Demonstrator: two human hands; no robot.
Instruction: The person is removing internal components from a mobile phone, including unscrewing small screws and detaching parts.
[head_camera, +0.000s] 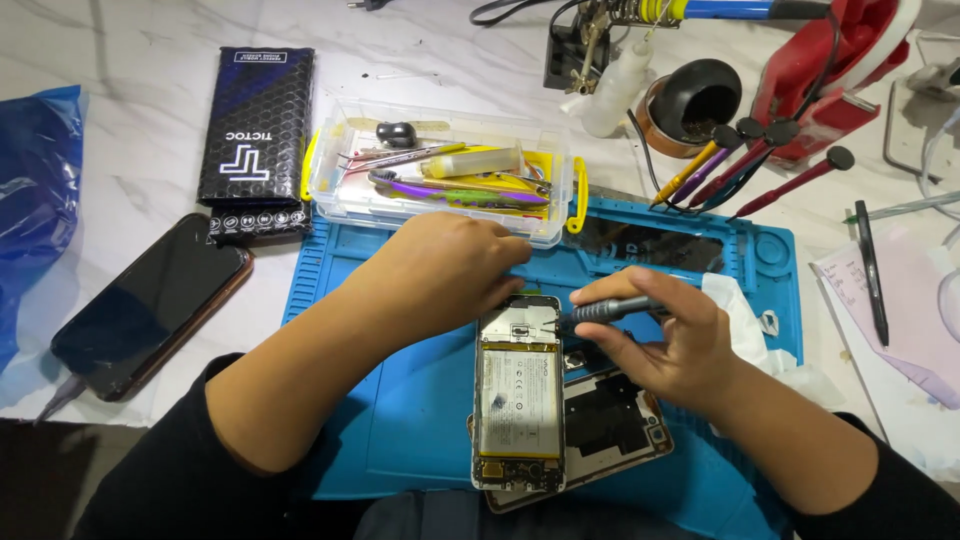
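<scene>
Two hands work close together: my left hand (440, 268) presses the opened phone (518, 395) flat on the blue mat (400, 400); my right hand (670, 340) pinches the slim screwdriver (610, 310). Light, fragile thing, I judge — best steadied by its edges.

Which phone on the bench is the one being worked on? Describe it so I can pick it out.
Find the blue mat. At its centre lies an opened phone with its battery showing, under the left hand and the right hand, which holds a grey screwdriver. The other phone, off the mat to the left, is closed and dark.
</scene>
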